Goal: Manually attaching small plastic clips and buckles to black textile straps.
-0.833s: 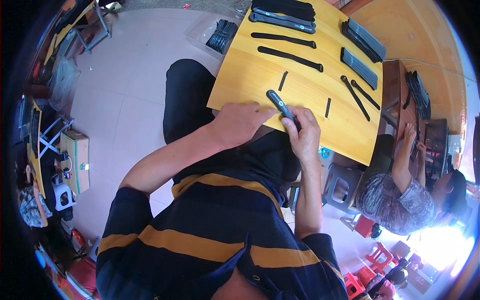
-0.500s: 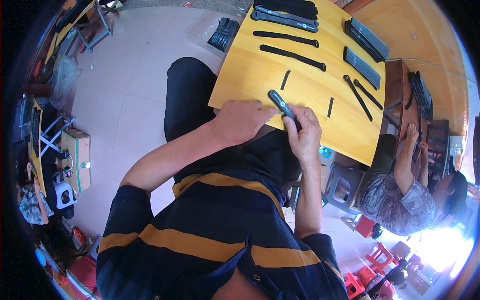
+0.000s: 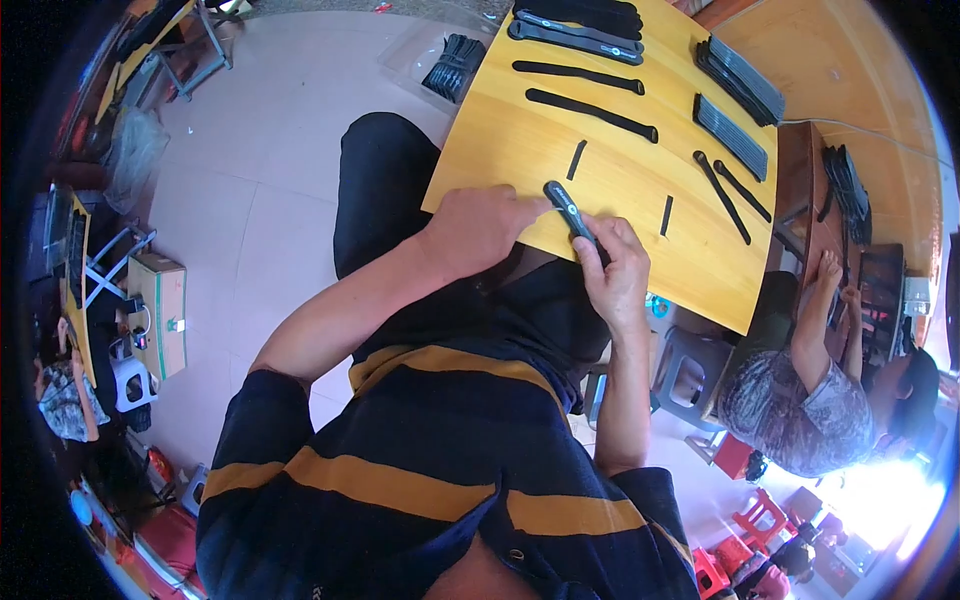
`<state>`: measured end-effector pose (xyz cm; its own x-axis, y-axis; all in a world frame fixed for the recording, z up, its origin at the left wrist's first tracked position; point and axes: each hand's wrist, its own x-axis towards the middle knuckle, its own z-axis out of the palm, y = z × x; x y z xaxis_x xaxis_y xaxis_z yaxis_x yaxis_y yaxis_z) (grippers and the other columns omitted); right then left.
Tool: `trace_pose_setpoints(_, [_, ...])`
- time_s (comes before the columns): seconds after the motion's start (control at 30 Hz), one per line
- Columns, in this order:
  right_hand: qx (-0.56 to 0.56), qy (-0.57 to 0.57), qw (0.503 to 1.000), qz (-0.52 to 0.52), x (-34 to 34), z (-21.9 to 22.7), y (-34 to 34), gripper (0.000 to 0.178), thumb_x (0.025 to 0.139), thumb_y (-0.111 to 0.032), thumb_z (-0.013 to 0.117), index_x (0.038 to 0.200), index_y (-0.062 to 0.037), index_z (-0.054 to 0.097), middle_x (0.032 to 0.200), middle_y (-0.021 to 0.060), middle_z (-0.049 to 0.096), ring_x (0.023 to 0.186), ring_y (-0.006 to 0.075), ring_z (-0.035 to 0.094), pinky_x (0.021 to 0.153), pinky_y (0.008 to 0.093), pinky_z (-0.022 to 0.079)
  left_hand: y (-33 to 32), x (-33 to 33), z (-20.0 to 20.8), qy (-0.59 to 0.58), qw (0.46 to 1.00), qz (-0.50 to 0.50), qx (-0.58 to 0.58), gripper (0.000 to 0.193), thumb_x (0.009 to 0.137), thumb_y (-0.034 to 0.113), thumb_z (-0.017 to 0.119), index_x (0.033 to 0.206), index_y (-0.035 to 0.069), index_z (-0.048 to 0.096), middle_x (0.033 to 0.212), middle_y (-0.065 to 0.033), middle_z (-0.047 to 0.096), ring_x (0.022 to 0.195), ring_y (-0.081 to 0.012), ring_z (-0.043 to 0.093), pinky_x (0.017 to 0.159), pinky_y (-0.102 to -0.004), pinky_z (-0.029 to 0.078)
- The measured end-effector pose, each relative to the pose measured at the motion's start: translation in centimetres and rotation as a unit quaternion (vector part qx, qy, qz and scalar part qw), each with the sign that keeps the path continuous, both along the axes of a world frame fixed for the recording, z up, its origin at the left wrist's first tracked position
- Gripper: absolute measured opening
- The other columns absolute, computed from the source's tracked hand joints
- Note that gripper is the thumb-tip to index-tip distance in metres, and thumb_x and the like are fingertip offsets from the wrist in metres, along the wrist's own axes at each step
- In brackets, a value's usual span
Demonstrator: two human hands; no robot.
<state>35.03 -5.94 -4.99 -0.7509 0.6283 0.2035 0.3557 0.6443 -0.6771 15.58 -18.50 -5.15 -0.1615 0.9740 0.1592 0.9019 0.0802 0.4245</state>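
A bundle of black straps [image 3: 567,207], with a small printed mark on its face, stands tilted over the near edge of the yellow table [image 3: 690,275]. My right hand [image 3: 616,268] grips its lower end between thumb and fingers. Curled beside its upper part is my left hand [image 3: 485,228], its fingertips close against the bundle. A thin pale line shows at those fingertips; what they pinch, if anything, is too small to name. Beyond the hands, two short black strips [image 3: 577,160] [image 3: 667,215] lie on the wood.
Two long black straps [image 3: 592,115] [image 3: 578,76] lie farther back, before a dark strap pile [image 3: 580,38]. Stacked straps [image 3: 730,135] and two loose ones [image 3: 722,197] are on the right. A clear bin [image 3: 410,75] stands at the left. A co-worker [image 3: 800,405] sits at the right.
The view has shifted slightly, moving the whole scene a little to the right. Both hands stay at the strap bundle, and my left fingertips sit a little higher along it.
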Motion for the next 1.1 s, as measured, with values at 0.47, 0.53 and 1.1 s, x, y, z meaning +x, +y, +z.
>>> trace_pose_setpoints(0.47, [-0.046, 0.012, 0.999, 0.003, 3.5, -0.1, -1.0, 0.017, 0.092, -0.003, 0.067, 0.108, -0.0017, 0.075, 0.082, 0.0129, 0.065, 0.075, 0.0272, 0.065, 0.071, 0.0347, 0.051, 0.0, -7.4, -1.5, 0.029, 0.991, 0.125, 0.036, 0.03, 0.098, 0.019, 0.051, 0.122, 0.018, 0.069, 0.085, -0.0123, 0.071, 0.082, -0.0317, 0.072, 0.067, -0.0457, 0.057])
trace_pose_setpoints(0.53, [-0.055, -0.01, 0.998, -0.033, 3.3, 0.1, -1.1, 0.017, 0.094, -0.003, 0.066, 0.109, -0.0022, 0.075, 0.082, 0.0119, 0.065, 0.073, 0.0243, 0.063, 0.069, 0.0331, 0.05, -0.5, -7.3, -1.6, -0.015, 0.991, 0.097, 0.091, 0.029, 0.098, 0.02, 0.052, 0.122, 0.017, 0.069, 0.086, -0.0115, 0.071, 0.083, -0.032, 0.071, 0.068, -0.0455, 0.057])
trace_pose_setpoints(1.1, [0.115, 0.061, 0.99, -0.055, 1.0, 1.4, -4.0, 0.025, 0.088, 0.001, 0.07, 0.113, -0.0013, 0.072, 0.091, 0.0172, 0.067, 0.079, 0.0314, 0.068, 0.071, 0.0373, 0.055, 0.5, -1.4, -0.8, 0.044, 0.985, 0.048, 0.162, 0.036, 0.088, 0.01, 0.062, 0.124, 0.007, 0.067, 0.105, -0.0103, 0.066, 0.1, -0.032, 0.063, 0.087, -0.0412, 0.052])
